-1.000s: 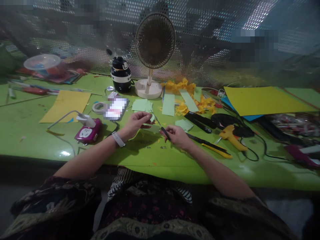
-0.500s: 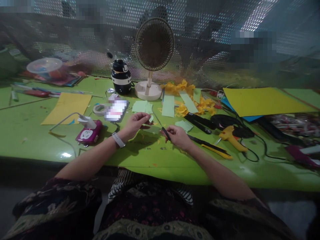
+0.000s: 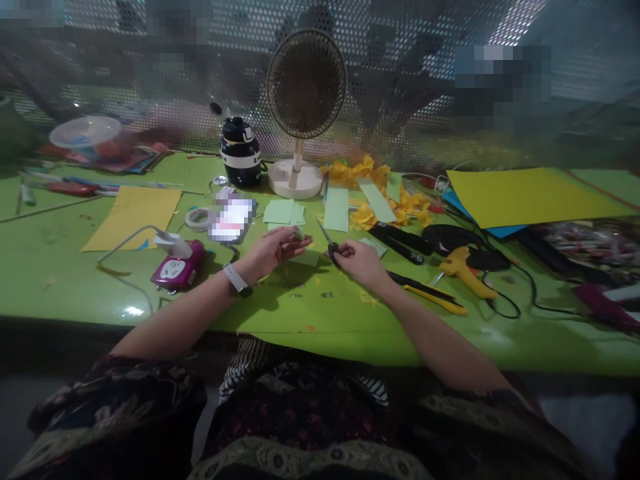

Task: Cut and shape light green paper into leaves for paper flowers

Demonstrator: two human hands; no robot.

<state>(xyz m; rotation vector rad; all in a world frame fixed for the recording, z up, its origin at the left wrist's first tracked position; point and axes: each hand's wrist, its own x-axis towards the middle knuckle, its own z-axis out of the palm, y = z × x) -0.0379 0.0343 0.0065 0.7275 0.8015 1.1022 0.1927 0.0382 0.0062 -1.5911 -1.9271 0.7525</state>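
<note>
Between the thumb and fingers of my left hand [image 3: 276, 252] is a small light green paper piece [image 3: 300, 233], mostly covered by the fingers. My right hand [image 3: 361, 265] is closed around the dark handles of a pair of scissors [image 3: 332, 247]. Their slim blades point up and to the left, a short gap away from the left hand. Behind the left hand lies a stack of pale green paper squares [image 3: 283, 212]. Green paper scraps [image 3: 376, 247] show just beyond the right hand, partly hidden by it. A green paper strip [image 3: 337, 209] lies farther back.
A stapler [image 3: 397, 243], a yellow-handled cutter [image 3: 435, 297] and a yellow glue gun [image 3: 463, 270] lie to the right. On the left are a purple power socket [image 3: 177, 267], a phone [image 3: 233, 220] and a tape roll [image 3: 199, 218]. A fan [image 3: 297, 179] and dark bottle [image 3: 241, 157] stand behind.
The scissors have drawn away from the left hand, slightly to the right, and their blades show more clearly. The left fingers have turned and cover more of the paper.
</note>
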